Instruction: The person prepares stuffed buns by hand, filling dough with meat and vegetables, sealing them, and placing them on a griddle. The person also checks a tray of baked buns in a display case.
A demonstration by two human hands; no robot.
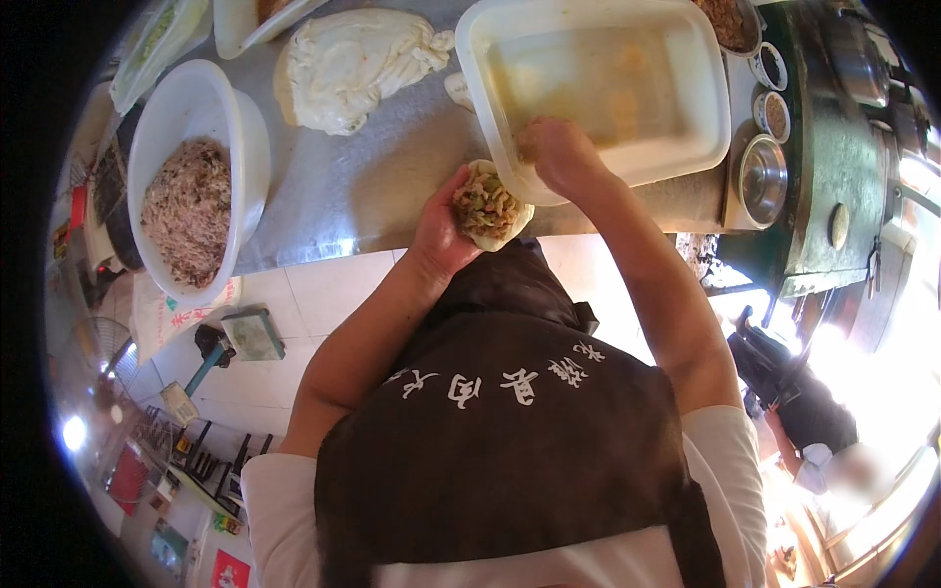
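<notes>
My left hand [443, 234] holds a piece of dough topped with a chopped filling [488, 207] of meat and green bits, just off the counter's front edge. My right hand [562, 153] reaches into the near left corner of a white plastic tub [719, 140] with yellowish liquid on its bottom. Its fingers are bent and partly hidden, so whether they grip anything does not show. A large slab of soft dough [360, 66] lies left of the tub, and a small dough piece [459, 91] sits against the tub's left wall.
On the left of the metal counter [316, 184] stands a white bowl [253, 158] of minced filling. Farther back are more white containers [165, 51]. Small bowls [772, 117] and a steel bowl [762, 180] line the right end, beside a green-sided worktop [823, 184]. Another person [801, 389] is at the lower right.
</notes>
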